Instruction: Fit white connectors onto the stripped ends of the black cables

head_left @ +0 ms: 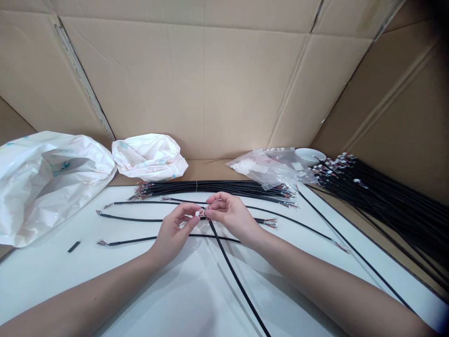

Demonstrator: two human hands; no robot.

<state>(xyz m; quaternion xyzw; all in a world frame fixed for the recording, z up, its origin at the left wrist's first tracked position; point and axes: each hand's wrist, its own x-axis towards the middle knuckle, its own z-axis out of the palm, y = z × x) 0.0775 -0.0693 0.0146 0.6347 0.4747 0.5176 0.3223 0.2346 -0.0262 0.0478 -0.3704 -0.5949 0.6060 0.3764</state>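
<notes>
Near the middle of the table, my left hand (178, 229) pinches a small white connector (198, 213) between thumb and forefinger. Close beside it, my right hand (229, 216) is closed on the thin wires at the end of a black cable (229, 267). That cable hangs down from the fingers toward the bottom edge of the view. The wire ends between the fingertips are too small to make out fully. Several loose black cables lie crosswise under and behind both hands, among them a front cable (131, 241) with stripped wires at its left end.
A tied bundle of black cables (210, 187) lies behind the hands. White plastic bags (149, 157) stand at the left. A clear bag of white parts (270, 164), a white bowl (310, 156) and a large cable pile (393, 201) are at the right. Cardboard walls (203, 84) enclose the table.
</notes>
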